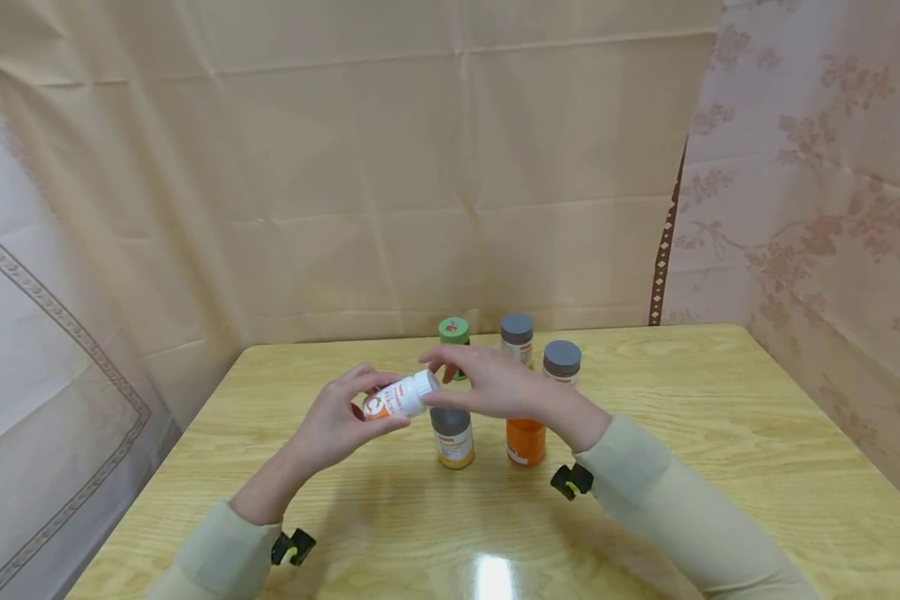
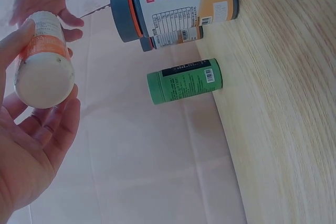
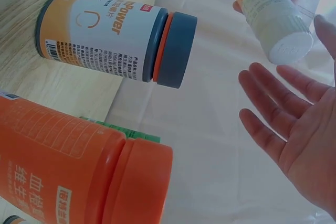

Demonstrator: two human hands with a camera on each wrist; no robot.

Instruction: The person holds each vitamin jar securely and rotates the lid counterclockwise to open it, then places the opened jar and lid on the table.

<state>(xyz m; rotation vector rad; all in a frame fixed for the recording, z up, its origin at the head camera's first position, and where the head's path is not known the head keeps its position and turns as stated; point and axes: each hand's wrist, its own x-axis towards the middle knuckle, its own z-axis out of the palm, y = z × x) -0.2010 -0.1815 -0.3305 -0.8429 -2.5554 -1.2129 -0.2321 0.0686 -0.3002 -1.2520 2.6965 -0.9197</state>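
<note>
My left hand [image 1: 336,423] holds a small white vitamin bottle [image 1: 394,399] with an orange label. The bottle is tilted above the table, its white ribbed cap [image 1: 424,386] pointing to the right. Beside that cap is my right hand [image 1: 501,385], its thumb and fingers spread around the cap end. In the right wrist view, the right fingers [image 3: 273,100] are extended and apart from the white cap [image 3: 289,43]. The left wrist view shows the bottle's pale round base [image 2: 44,81], with the left thumb along its side.
Several supplement bottles stand on the wooden table [image 1: 390,533]: a green one [image 2: 186,81], an orange one [image 1: 526,443], a grey-capped one in front [image 1: 453,446], and others with grey lids [image 1: 517,328] behind the right hand. A beige curtain [image 1: 345,183] hangs behind the table.
</note>
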